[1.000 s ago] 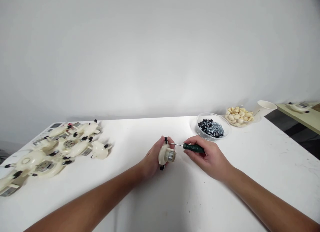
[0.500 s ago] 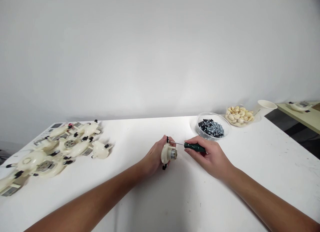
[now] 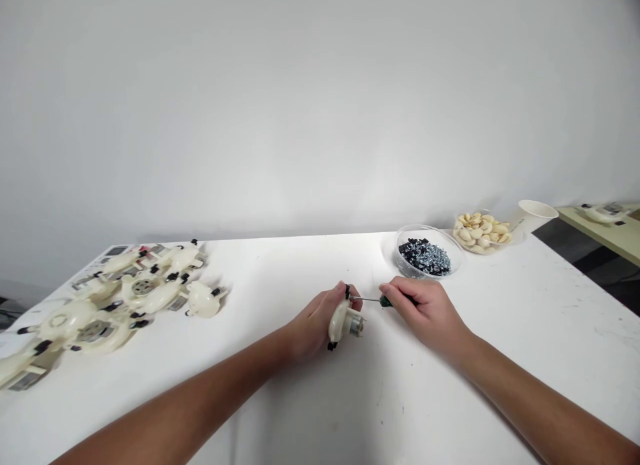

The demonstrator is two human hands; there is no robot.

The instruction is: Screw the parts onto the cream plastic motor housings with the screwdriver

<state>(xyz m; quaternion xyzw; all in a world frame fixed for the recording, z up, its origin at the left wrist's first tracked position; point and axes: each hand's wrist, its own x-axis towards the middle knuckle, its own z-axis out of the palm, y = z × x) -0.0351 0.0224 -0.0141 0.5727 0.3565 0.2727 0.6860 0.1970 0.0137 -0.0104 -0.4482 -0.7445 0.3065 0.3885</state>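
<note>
My left hand [image 3: 314,326] is closed round a small cream plastic housing [image 3: 341,320] with a metal motor end facing right and black clips at top and bottom. It rests low on the white table [image 3: 320,398]. My right hand [image 3: 426,310] grips a green-handled screwdriver [image 3: 386,300]. The thin shaft points left and its tip meets the top of the housing by the black clip.
Several finished cream housings [image 3: 115,298] lie in a heap at the table's left. A clear bowl of screws and black parts [image 3: 425,257] stands behind my right hand. A dish of cream pieces [image 3: 481,230] and a white cup [image 3: 535,213] sit farther right.
Both hands and the housing have shifted slightly right and toward me. My right hand has closed further over the screwdriver handle, hiding most of it.
</note>
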